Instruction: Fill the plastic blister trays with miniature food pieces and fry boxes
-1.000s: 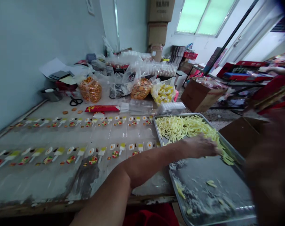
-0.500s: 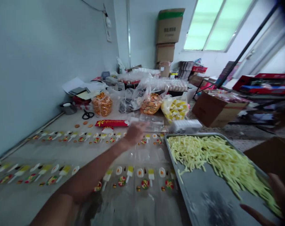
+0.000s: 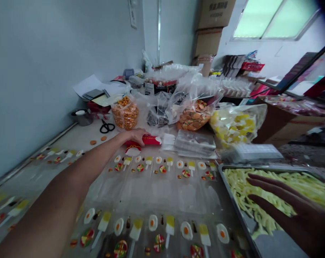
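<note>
My left hand reaches across the table with its fingers bent over the red fry cartons, a long nested row with white ends. In front of that hand a single red carton front shows a yellow mark. My right hand has its fingers spread over the metal tray and holds nothing. Pale yellow toy fries lie heaped in the tray, partly behind those fingers. Clear plastic packs in rows across the table hold miniature popsicles, fried eggs, pizzas and burgers.
Behind the cartons stand bags of orange pieces, round biscuit-like pieces and yellow-white pieces. Clear plastic sleeves lie in front of them. Black scissors and a tape roll are at the left. A cardboard box stands right.
My left hand has moved back leftward onto the red cartons. My right hand has come further into view above the fries. The camera view has shifted left and closer.
</note>
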The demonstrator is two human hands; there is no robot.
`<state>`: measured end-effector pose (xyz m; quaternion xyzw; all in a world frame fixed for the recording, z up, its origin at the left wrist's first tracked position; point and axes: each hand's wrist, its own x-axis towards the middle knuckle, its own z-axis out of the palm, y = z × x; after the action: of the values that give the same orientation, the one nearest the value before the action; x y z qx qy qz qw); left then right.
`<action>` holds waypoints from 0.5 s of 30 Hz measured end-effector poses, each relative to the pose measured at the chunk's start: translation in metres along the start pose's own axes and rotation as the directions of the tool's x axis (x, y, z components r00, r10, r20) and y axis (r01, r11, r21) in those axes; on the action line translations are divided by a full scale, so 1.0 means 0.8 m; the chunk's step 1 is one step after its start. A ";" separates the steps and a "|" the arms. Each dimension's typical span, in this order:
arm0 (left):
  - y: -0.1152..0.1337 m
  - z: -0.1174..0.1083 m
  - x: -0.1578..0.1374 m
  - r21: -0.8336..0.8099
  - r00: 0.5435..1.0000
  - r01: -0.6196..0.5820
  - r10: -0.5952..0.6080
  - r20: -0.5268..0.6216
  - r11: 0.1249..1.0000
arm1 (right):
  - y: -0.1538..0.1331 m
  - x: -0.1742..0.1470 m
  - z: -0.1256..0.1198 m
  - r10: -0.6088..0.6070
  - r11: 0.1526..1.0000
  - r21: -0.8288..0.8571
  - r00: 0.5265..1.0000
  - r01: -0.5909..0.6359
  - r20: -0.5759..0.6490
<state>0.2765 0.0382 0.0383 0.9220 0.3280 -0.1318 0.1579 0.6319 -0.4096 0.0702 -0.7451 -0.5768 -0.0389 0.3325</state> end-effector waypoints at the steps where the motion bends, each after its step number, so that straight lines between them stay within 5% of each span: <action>1: -0.007 -0.004 0.001 0.011 0.999 -0.022 0.022 0.026 1.000 | -0.012 0.007 0.009 0.001 0.999 0.046 0.999 -0.004 0.052; 5: -0.010 -0.030 -0.011 0.022 0.997 -0.082 0.083 -0.006 0.996 | -0.074 0.025 0.047 0.059 0.967 0.237 0.987 -0.093 0.149; 8: 0.005 -0.051 -0.034 0.102 0.986 -0.122 0.133 -0.104 0.987 | -0.125 0.040 0.099 -0.036 0.952 0.305 0.975 -0.034 0.220; 11: 0.007 -0.066 -0.069 0.138 0.967 0.011 0.025 -0.254 0.990 | -0.175 0.073 0.179 -0.196 0.926 0.375 0.905 0.044 0.378; 15: -0.024 -0.067 -0.146 0.180 0.908 0.213 -0.126 -0.399 0.960 | -0.243 0.141 0.302 -0.214 0.943 0.320 0.897 0.086 0.388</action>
<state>0.1840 0.0067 0.1241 0.9095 0.4151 0.0022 -0.0242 0.4187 -0.1628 0.0204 -0.6308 -0.6900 0.1817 0.3049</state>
